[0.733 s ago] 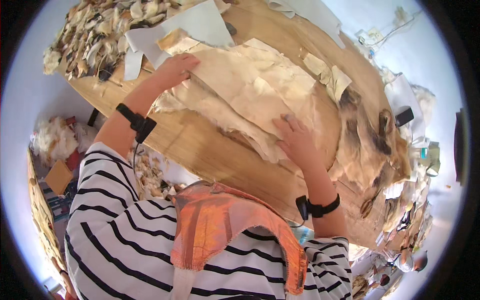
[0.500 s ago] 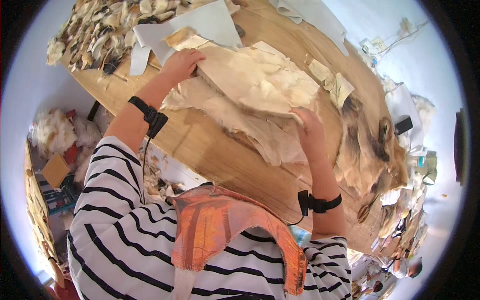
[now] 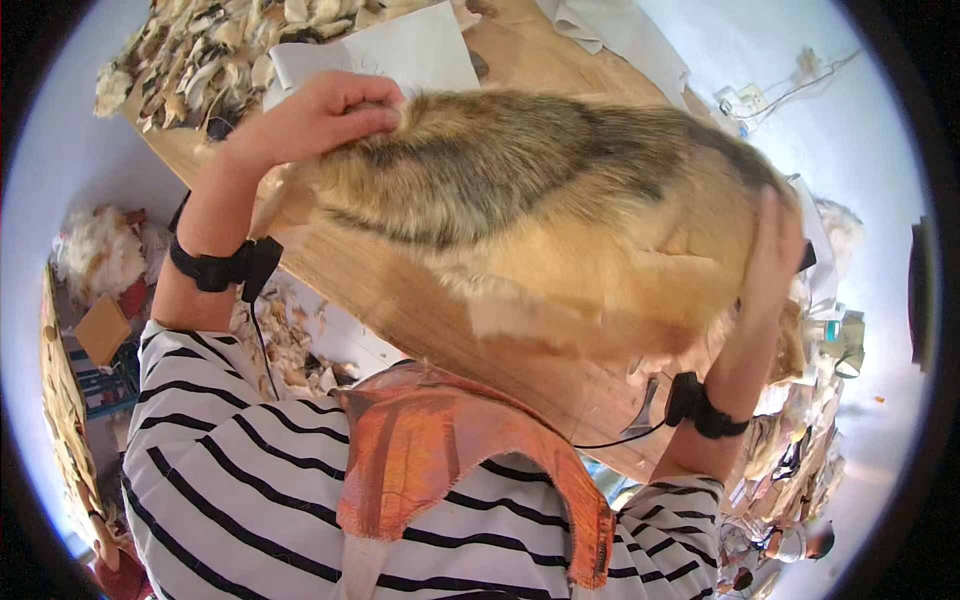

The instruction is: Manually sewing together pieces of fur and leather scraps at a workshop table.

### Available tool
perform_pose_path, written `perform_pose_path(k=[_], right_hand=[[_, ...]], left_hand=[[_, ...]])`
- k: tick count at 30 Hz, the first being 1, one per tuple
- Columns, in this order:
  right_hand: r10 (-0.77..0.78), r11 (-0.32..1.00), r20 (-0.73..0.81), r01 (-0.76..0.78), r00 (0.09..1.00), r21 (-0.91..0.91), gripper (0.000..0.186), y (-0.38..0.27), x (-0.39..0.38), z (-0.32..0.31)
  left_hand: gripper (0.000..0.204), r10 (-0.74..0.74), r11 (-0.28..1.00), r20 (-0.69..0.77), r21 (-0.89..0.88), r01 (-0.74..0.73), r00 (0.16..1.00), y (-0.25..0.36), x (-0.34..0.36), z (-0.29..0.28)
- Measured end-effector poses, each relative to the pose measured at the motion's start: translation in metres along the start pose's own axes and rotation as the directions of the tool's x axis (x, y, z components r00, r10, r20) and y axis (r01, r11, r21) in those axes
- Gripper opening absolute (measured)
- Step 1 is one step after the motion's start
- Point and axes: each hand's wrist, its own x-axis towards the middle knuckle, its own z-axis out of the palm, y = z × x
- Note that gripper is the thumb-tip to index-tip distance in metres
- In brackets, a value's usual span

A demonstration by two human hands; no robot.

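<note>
The bare left hand [image 3: 345, 112], fingers curled closed, pinches one end of the tan-and-black fur pelt [image 3: 560, 180] over the brown wooden bench [image 3: 385, 290]. Probably soft, light and limp, it needs holding by both ends; the blurred right hand [image 3: 775, 245] has straighter fingers, its grip unclear.

Left grip [image 3: 335, 112] holds a pelt [image 3: 560, 190] that right grip [image 3: 774, 245] touches.

On my bench [image 3: 365, 275], at its far left end, I see a heap of mottled scraps [image 3: 200, 75] and a white sheet [image 3: 425, 50]; a pale sheet [image 3: 630, 45] lies along its far edge. Left of the bench I have white fluff [image 3: 100, 255] and a tan square panel [image 3: 102, 330]. Beyond its far right edge is a wall socket [image 3: 742, 102].
</note>
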Motion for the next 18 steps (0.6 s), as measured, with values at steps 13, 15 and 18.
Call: perform_pose_path(k=[13, 15, 18], right_hand=[[0.121, 0.99, 0.347, -0.137, 0.93, 0.023, 0.05, 0.166, -0.036, 0.152], [0.18, 0.984, 0.378, -0.169, 0.908, -0.061, 0.05, 0.164, -0.035, 0.154], [0.184, 0.976, 0.317, -0.135, 0.93, -0.172, 0.046, 0.16, -0.028, 0.159]], left_hand=[[0.04, -0.244, 0.955, -0.089, 0.151, 0.255, 0.966, -0.131, 0.0, 0.093], [0.042, -0.374, 0.91, -0.133, 0.139, 0.391, 0.918, -0.133, 0.0, 0.091], [0.044, -0.134, 0.842, -0.193, 0.495, 0.215, 0.972, -0.13, 0.0, 0.095]])
